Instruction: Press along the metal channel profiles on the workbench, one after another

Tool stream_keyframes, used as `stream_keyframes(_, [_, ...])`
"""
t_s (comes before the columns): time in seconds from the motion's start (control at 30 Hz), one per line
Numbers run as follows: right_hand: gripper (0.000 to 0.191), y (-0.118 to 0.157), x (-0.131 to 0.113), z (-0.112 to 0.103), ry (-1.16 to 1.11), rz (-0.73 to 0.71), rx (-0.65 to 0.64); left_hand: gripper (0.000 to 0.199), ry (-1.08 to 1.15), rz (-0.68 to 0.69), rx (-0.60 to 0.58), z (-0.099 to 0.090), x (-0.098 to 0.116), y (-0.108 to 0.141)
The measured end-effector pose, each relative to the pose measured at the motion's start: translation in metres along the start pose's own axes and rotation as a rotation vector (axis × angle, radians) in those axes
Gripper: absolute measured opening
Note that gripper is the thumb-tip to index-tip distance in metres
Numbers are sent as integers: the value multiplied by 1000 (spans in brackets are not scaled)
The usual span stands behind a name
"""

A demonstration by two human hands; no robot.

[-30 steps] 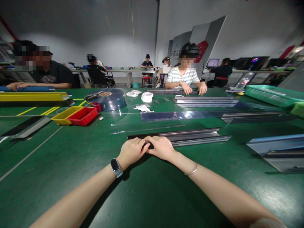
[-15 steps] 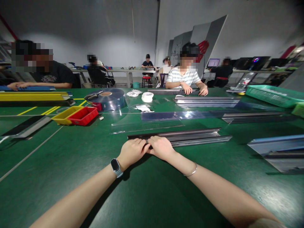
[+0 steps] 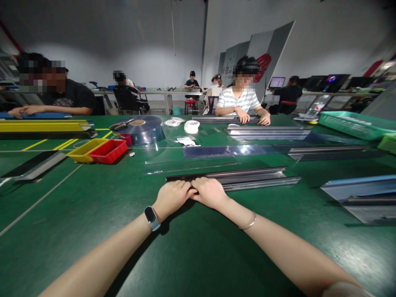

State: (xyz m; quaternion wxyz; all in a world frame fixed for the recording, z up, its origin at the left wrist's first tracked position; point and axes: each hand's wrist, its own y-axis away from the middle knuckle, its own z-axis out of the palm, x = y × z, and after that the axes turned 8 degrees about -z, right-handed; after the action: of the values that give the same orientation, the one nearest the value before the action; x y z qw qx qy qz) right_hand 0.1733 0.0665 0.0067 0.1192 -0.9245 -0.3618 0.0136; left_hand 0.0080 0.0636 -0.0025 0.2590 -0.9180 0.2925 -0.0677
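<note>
One dark channel profile (image 3: 253, 177), centre of frame, on green worktop (image 3: 198, 255); left hand (image 3: 173, 197) and right hand (image 3: 210, 192) grasping its near edge, side by side; presumably light, stiff, slippery, best held by the long rims

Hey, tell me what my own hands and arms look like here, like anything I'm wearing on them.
Your left hand is gloveless, with a pale blue-grey wristband carrying a dark, rounded oblong screen. Your right hand, also gloveless, has a thin silver-coloured bangle behind it. Both forearms are uncovered.
</note>
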Motion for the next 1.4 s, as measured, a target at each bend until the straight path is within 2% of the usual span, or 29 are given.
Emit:
stream_keyframes(0.2, [40,3,-1,0,33,48,38,32,-43,64,-25,-1,-7,2])
stream_keyframes(0.37, [42,5,-3,-2,25,33,30,33,-42,56,-18,-8,-13,9])
stream_keyframes(0.53, [39,4,-2,-4,12,44,4,30,-48,15,-1,-12,-4,6])
stream_keyframes(0.73, [23,2,0,-3,19,15,-17,30,-38,5,-16,-3,8,-3])
stream_keyframes(1.03, [26,-2,7,1,36,-58,-68,29,-57,31,-28,0,4,-2])
stream_keyframes(1.27, [30,2,5,4,40,-38,22,37,-73,36,-31,3,2,-4])
stream_keyframes(1.4, [40,5,4,3,57,-13,82,40,-93,10,-50,1,0,-2])
